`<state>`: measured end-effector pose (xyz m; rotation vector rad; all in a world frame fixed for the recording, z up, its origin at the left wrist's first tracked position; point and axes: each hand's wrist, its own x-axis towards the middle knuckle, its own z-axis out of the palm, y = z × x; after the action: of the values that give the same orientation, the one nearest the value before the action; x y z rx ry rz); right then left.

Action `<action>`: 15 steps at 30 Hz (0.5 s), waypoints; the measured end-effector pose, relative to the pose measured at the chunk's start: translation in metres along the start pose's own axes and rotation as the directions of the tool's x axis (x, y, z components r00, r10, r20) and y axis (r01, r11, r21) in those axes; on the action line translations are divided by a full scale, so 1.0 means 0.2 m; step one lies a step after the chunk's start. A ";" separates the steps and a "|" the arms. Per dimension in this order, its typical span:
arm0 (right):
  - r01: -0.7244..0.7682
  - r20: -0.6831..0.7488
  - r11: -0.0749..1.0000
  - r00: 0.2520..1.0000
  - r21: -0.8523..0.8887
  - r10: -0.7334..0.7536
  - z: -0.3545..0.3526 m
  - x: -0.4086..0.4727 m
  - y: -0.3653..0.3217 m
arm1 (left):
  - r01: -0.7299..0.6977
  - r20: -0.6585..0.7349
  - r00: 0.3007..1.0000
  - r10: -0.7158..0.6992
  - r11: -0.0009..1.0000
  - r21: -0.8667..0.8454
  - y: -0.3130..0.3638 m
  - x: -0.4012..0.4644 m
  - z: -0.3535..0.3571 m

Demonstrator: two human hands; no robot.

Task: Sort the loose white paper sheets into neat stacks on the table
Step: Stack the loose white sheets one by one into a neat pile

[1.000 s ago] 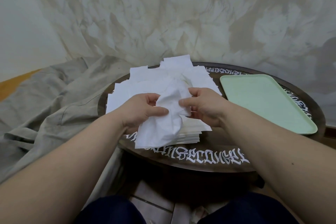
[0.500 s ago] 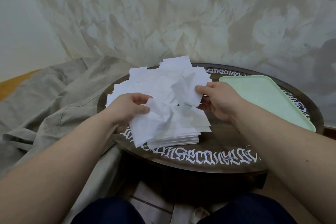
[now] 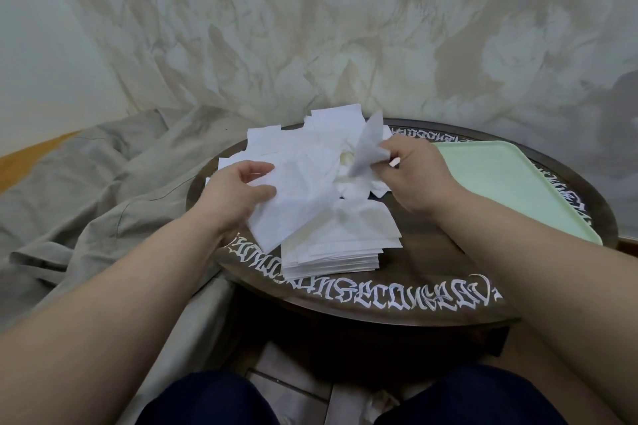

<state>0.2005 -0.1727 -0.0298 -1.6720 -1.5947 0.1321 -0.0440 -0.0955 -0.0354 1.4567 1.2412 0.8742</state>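
While a crumpled white sheet (image 3: 293, 203) is being pinched between thumb and fingers by the left hand (image 3: 238, 197) at the middle of the frame, a smaller sheet (image 3: 367, 145) is being pinched and held up by the right hand (image 3: 419, 176). Below them, a neat stack (image 3: 338, 248) is being kept on the round table (image 3: 431, 272), with loose sheets (image 3: 310, 134) behind it and a green tray (image 3: 511, 179) at the right.

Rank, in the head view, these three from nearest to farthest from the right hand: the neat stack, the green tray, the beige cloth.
From the right hand:
1. Green tray, just to its right.
2. Neat stack, below-left, near the table's front.
3. Beige cloth, far left, off the table.
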 end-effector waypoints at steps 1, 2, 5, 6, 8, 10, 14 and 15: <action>0.073 0.037 0.994 0.997 -0.079 -0.070 0.00 -0.01 0.00 | -0.004 -0.021 1.000 0.004 1.000 0.005 0.00 0.00 0.00; 0.128 0.110 0.981 0.988 -0.147 -0.113 0.01 -0.02 0.01 | -0.003 -0.043 0.999 0.003 1.000 0.008 0.00 0.00 -0.01; 0.177 0.402 0.917 0.915 -0.358 -0.020 0.04 -0.07 0.11 | 0.010 -0.085 0.996 -0.009 1.000 0.002 0.01 0.00 -0.03; 0.177 0.458 0.877 0.887 -0.446 0.054 0.04 -0.09 0.15 | 0.010 -0.083 0.997 -0.010 1.000 0.002 0.02 0.00 -0.03; 0.138 0.446 0.819 0.881 -0.557 0.155 0.03 -0.12 0.18 | 0.011 -0.045 0.999 -0.011 1.000 -0.008 0.04 -0.01 -0.03; 0.013 0.332 0.870 0.927 -0.494 0.174 0.01 -0.11 0.16 | 0.019 0.028 0.999 -0.018 0.998 -0.051 0.06 0.00 -0.02; -0.435 0.372 0.854 0.872 0.285 0.320 -0.01 -0.06 0.00 | 0.093 0.242 0.969 -0.046 0.979 -0.184 0.16 -0.03 0.05; -0.553 0.481 0.701 0.812 0.450 0.332 0.00 -0.05 -0.04 | 0.113 0.291 0.955 -0.050 0.973 -0.202 0.18 -0.05 0.08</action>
<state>0.1918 -0.1831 -0.0294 -1.5512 -1.1635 1.1392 -0.0219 -0.1074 -0.0033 1.2938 0.9529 0.6919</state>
